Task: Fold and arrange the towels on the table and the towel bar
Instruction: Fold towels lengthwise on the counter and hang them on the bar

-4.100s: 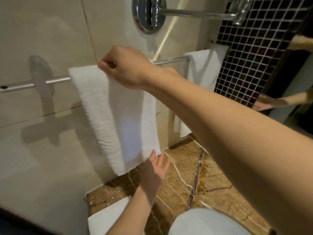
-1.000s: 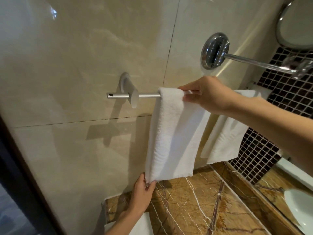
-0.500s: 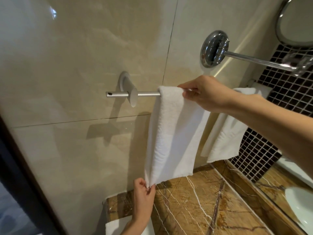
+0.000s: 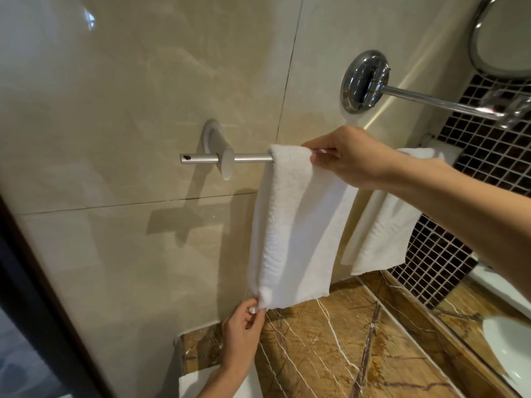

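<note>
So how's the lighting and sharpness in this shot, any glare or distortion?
Head view: bright and mostly sharp; glare streaks on the glossy wall tile and chrome mirror mount; the towel bar casts a crisp shadow below it; wide-angle bending at the edges; slight blur on the left hand.

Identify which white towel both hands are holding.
The left towel on the towel bar: right hand at its top, left hand pinching its bottom corner. The towel to its right hangs untouched.

Before me: glossy beige wall tiles, dark mosaic at right, brown veined marble counter, chrome wall mount with arm, round mirror, white basin.
</note>
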